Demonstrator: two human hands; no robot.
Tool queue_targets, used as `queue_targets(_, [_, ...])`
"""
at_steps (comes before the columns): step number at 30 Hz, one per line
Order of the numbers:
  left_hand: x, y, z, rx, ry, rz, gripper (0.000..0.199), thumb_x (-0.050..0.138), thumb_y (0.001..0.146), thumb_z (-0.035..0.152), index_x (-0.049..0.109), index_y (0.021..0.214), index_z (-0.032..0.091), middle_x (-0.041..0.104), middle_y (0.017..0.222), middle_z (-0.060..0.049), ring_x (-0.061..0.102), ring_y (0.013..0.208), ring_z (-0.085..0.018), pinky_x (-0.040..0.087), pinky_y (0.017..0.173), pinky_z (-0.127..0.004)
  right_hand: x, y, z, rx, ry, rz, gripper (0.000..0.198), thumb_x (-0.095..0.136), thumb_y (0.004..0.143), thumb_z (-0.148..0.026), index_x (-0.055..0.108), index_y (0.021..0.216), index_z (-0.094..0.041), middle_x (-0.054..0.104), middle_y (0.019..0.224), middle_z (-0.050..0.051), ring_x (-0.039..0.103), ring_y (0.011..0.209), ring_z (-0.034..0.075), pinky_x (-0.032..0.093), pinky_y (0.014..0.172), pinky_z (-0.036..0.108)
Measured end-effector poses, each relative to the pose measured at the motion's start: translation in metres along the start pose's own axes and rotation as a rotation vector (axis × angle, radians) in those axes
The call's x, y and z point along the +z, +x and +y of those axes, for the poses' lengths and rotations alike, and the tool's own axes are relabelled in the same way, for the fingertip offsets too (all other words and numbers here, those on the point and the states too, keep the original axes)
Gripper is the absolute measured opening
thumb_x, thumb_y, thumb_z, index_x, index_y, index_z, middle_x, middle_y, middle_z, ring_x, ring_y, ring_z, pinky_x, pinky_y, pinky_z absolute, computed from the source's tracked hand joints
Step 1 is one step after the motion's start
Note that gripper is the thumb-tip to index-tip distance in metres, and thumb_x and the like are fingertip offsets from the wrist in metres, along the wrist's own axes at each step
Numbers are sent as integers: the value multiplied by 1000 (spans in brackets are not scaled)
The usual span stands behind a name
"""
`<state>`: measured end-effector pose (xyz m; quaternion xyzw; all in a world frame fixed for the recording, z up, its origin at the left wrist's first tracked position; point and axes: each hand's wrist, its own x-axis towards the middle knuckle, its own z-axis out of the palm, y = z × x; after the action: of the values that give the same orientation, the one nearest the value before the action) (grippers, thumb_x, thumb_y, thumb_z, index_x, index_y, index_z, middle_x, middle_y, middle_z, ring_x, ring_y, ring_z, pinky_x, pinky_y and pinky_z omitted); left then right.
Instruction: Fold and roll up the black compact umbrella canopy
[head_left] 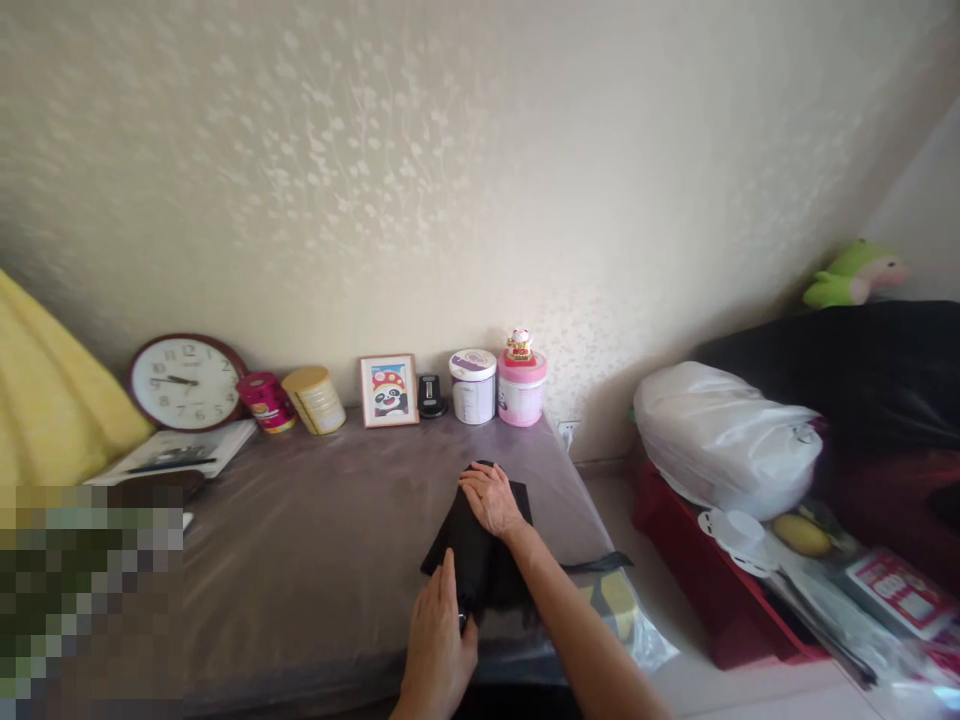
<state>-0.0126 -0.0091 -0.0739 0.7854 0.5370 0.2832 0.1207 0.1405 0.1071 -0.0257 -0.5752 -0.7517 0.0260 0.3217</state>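
Both hands, left hand [439, 630] and right hand [491, 497], flat, fingers loose, on perhaps folded black cloth [480, 560], no legible writing.

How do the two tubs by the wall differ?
The white tub has a purple-ringed lid with nothing on it; the pink tub carries a small cat figurine on its lid. The white tub stands left of the pink. Both are upright, lidded cylinders, side by side.

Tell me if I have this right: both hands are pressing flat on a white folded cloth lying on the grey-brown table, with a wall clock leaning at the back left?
Not quite: the folded cloth is black, not white. The head view shows the left hand and right hand both flat on it, on the grey-brown table, with the wall clock leaning at the back left.
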Motion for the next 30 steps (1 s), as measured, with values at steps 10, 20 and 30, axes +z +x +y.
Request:
queue_targets(10, [-10,3,9,-53,2,-74,70,38,70,12,20,137,6,45,133,-15,44,122,-22,36,101,-36,-19,3,36,464,-30,85,32,39,88,-23,60,110,-13,63,112,14,55,109,22,33,98,34])
queue_targets(20, [-18,5,15,-45,35,-83,69,38,72,10,18,138,6,47,129,-16,46,118,-23,37,99,-36,-49,-46,53,713,137,61,26,45,83,-27,65,98,-19,70,87,5,65,82,19,48,72,27])
queue_targets(30, [-25,6,19,-62,58,-138,69,39,72,10,17,137,4,44,132,-18,44,120,-24,35,100,-36,-46,-38,26,782,256,38,41,53,80,-34,57,113,-11,68,91,10,63,87,21,47,75,29])
